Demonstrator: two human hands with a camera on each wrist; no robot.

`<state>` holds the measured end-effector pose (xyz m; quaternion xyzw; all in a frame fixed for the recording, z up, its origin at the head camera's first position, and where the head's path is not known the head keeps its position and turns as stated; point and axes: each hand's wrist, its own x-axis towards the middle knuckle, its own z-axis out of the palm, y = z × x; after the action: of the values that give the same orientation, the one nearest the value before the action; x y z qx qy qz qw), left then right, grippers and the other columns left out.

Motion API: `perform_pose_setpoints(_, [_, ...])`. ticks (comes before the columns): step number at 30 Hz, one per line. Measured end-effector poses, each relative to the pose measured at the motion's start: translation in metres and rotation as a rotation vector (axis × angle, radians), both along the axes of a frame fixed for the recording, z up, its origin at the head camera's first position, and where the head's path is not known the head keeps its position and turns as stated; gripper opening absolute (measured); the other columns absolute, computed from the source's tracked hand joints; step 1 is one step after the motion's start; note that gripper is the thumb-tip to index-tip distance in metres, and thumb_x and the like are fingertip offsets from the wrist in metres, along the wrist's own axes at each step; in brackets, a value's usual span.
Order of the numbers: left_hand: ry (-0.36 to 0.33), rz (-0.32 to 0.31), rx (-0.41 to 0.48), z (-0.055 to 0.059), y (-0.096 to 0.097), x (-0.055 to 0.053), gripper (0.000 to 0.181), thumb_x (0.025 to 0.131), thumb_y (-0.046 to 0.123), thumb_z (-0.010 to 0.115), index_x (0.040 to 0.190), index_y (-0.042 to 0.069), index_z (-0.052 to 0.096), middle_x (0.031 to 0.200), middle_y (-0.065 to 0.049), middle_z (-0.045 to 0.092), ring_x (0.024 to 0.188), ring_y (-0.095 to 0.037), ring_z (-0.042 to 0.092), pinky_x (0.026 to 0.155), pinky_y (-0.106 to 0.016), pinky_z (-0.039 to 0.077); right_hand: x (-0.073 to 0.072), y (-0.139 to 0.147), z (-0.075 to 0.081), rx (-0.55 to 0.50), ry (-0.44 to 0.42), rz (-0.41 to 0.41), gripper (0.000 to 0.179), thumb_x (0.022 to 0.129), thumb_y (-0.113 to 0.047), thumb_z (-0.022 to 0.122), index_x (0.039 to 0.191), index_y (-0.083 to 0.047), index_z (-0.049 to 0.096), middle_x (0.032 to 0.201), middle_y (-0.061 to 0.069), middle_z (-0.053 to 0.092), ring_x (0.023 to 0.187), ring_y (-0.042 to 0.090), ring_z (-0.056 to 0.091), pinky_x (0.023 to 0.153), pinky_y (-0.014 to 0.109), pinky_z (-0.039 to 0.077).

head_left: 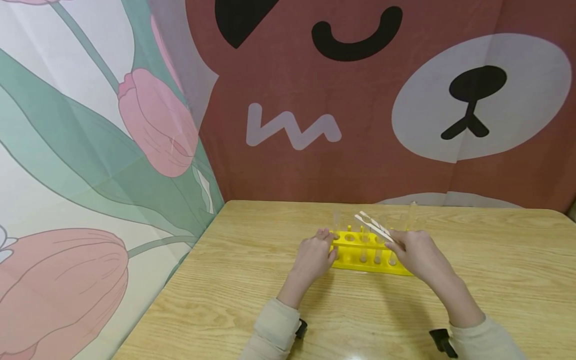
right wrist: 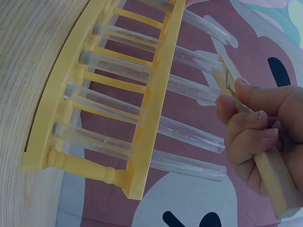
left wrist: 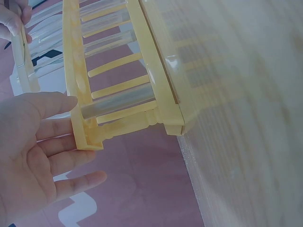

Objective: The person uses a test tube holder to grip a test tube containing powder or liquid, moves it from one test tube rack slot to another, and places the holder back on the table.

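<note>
My left hand is at the left end of the rack, thumb and fingers pinching the end of its upper shelf, with the little finger out free below. The rack stands on the desk, nearer the far edge than me and roughly midway between the two far corners, its length running along that edge. It carries five clear tubes: one at the end by my left hand, the other four grouped toward the right end, all with their tops poking above the upper shelf.

My right hand is over the right part of the rack, fingers curled narrow around a wooden clamp. The clamp slants up and leftward over the rack, its tips close to the tube tops (whether they touch a tube, I cannot tell).

Both my sleeves are pale. Behind the desk's far edge hangs a brown bear cloth; past the left edge, a tulip cloth.
</note>
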<state>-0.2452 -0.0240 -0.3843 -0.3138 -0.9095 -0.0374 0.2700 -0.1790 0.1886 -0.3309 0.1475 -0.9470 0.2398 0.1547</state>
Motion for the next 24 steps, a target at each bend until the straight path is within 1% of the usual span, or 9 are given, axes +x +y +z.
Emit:
perform_pose_setpoints(7, [0.005, 0.001, -0.005, 0.0001, 0.0, 0.0004, 0.021, 0.082, 0.023, 0.062, 0.098, 0.011, 0.068, 0.103, -0.001, 0.063, 0.103, -0.018, 0.055, 0.064, -0.024, 0.049, 0.0004, 0.0, 0.0006, -0.004, -0.003, 0.0, 0.029, 0.081, -0.004, 0.062, 0.103, 0.015, 0.058, 0.054, -0.002, 0.047, 0.043, 0.011, 0.036, 0.038, 0.023, 0.029])
perform_pose_setpoints(16, [0.012, -0.003, -0.002, 0.0001, -0.0002, 0.0005, 0.02, 0.081, 0.023, 0.062, 0.097, 0.011, 0.068, 0.101, 0.0, 0.063, 0.103, -0.018, 0.056, 0.063, -0.023, 0.049, 0.0006, -0.0002, -0.0003, -0.002, 0.007, 0.004, 0.031, 0.081, -0.003, 0.062, 0.105, 0.016, 0.057, 0.053, -0.002, 0.047, 0.042, 0.011, 0.035, 0.038, 0.023, 0.028])
perform_pose_setpoints(20, [0.021, -0.004, -0.004, -0.0001, -0.0001, 0.0002, 0.02, 0.081, 0.022, 0.063, 0.096, 0.011, 0.068, 0.1, 0.0, 0.063, 0.103, -0.018, 0.056, 0.061, -0.023, 0.049, 0.0004, -0.0004, -0.0003, -0.004, 0.01, 0.006, 0.03, 0.081, -0.003, 0.062, 0.104, 0.015, 0.058, 0.054, -0.002, 0.047, 0.043, 0.011, 0.035, 0.038, 0.023, 0.029])
perform_pose_setpoints(24, [0.023, -0.006, -0.005, -0.0006, -0.0001, 0.0, 0.019, 0.081, 0.022, 0.063, 0.095, 0.011, 0.068, 0.095, 0.002, 0.062, 0.101, -0.015, 0.057, 0.054, -0.019, 0.046, 0.0004, -0.0006, 0.0001, -0.011, -0.001, 0.001, 0.03, 0.081, -0.004, 0.062, 0.104, 0.015, 0.058, 0.054, -0.001, 0.047, 0.043, 0.011, 0.035, 0.038, 0.023, 0.028])
